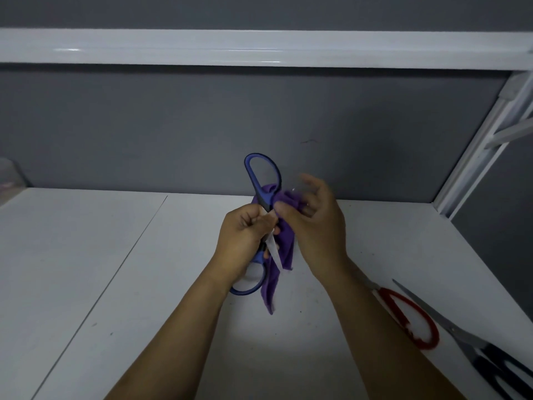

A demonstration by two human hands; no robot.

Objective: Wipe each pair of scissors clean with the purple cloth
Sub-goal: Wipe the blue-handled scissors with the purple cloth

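The blue scissors [263,196], long axis pointing away from the person, sit clenched in the grip of the left hand [242,238]; the right hand [314,223], alongside, pinches the purple cloth [271,287] at their pivot.

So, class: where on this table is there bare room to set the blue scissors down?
Bare: the white table left of the left hand, across the seam. Crowded: the right edge, where red scissors and black scissors lie.

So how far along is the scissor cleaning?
Mid-job. The left hand grips the blue scissors while the right hand holds the purple cloth against them. The red scissors and black scissors lie on the table; wiped or waiting, I cannot tell.
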